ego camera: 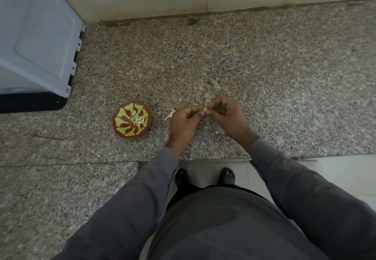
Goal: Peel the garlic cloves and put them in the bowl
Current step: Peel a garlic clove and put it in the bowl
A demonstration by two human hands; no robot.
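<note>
Pinching one small clove [205, 109] between them above the counter [264, 76], the left hand [184, 122] and right hand [227, 115] probably needed fingertip holds at its ends, light, firm and slippery, right of the bowl [132, 122].

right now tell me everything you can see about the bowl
The bowl is small and round, red-brown with a yellow-green leaf-like pattern fanning out over its inside. It looks glazed or painted; the material is unclear. It sits upright on the speckled stone counter, left of both hands, and neither hand touches it. A small heap of pale peeled garlic cloves lies inside, just right of its centre.
</note>
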